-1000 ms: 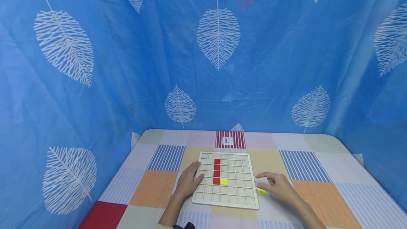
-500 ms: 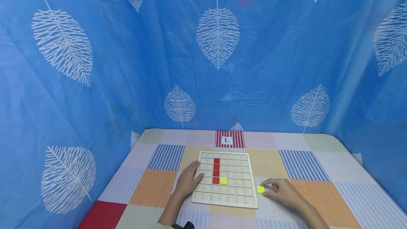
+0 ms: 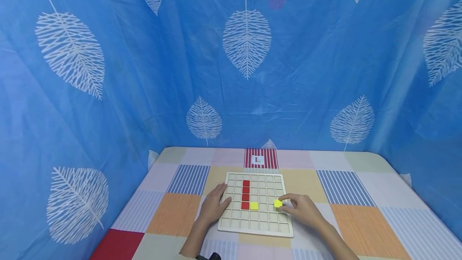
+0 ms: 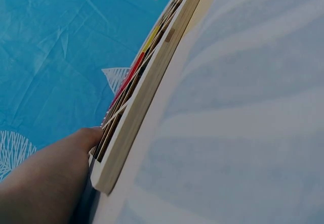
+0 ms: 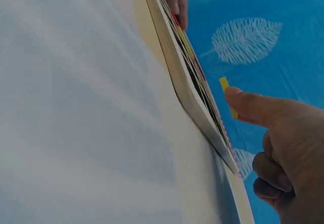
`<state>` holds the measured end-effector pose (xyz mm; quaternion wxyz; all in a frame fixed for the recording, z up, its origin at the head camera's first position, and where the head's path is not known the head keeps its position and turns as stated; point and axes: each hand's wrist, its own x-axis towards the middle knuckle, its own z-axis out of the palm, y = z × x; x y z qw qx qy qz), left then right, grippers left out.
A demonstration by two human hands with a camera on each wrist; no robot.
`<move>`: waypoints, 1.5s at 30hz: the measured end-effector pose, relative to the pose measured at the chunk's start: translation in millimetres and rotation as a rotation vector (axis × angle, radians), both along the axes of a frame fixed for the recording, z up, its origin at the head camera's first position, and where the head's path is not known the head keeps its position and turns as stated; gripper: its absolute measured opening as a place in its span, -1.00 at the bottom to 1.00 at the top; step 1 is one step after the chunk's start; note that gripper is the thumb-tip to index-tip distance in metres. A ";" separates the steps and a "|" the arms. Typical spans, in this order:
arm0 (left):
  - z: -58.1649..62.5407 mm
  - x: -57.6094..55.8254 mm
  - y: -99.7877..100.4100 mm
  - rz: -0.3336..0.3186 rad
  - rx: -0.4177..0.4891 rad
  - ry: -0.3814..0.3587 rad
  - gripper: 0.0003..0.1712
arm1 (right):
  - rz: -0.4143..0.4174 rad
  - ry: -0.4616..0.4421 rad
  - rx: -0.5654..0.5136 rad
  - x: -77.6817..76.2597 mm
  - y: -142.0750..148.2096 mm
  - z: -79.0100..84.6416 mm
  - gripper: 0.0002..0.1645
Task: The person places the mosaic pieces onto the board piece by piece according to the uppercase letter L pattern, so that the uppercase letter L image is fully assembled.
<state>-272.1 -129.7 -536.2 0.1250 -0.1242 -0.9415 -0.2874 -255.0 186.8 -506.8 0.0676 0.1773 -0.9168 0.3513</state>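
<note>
Between the thumb and fingertips of my right hand (image 3: 302,210) a square yellow tile (image 3: 277,203) is pinched, over the right part of a pale wooden grid board (image 3: 263,226). In the right wrist view this tile (image 5: 224,83) stands clear above the board's surface. My left hand (image 3: 212,206) rests at the board's left edge, fingers extended and thumb (image 4: 90,137) lying on the rim. A column of red tiles (image 3: 246,193) fills cells left of the board's middle. Beside its lowest tile lies another yellow tile (image 3: 254,206).
A patchwork-patterned cloth (image 3: 173,216) covers the table under the board. Behind the board lies a small printed grid card (image 3: 258,159) on a red-striped patch. Blue curtains (image 3: 288,91) with white leaf prints surround the table at the back and sides.
My right hand has picked up the yellow tile from the cloth right of the board and carried it left over the board. The left hand stays where it was.
</note>
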 end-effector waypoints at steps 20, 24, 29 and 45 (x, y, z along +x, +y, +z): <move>-1.4 -0.3 0.4 0.001 -0.012 0.005 -0.38 | 0.110 0.058 0.123 -8.4 -41.3 -8.8 -0.63; -0.1 0.5 -0.3 0.005 -0.013 0.005 -0.38 | 0.108 0.065 0.130 -9.2 -42.1 -9.8 -0.63; 0.8 0.9 -0.7 0.007 -0.014 -0.001 -0.38 | 0.103 0.068 0.145 -9.5 -43.1 -8.9 -0.64; 1.1 2.0 -2.0 0.013 -0.005 0.008 -0.39 | 0.096 0.071 0.141 -8.3 -44.7 -8.3 -0.61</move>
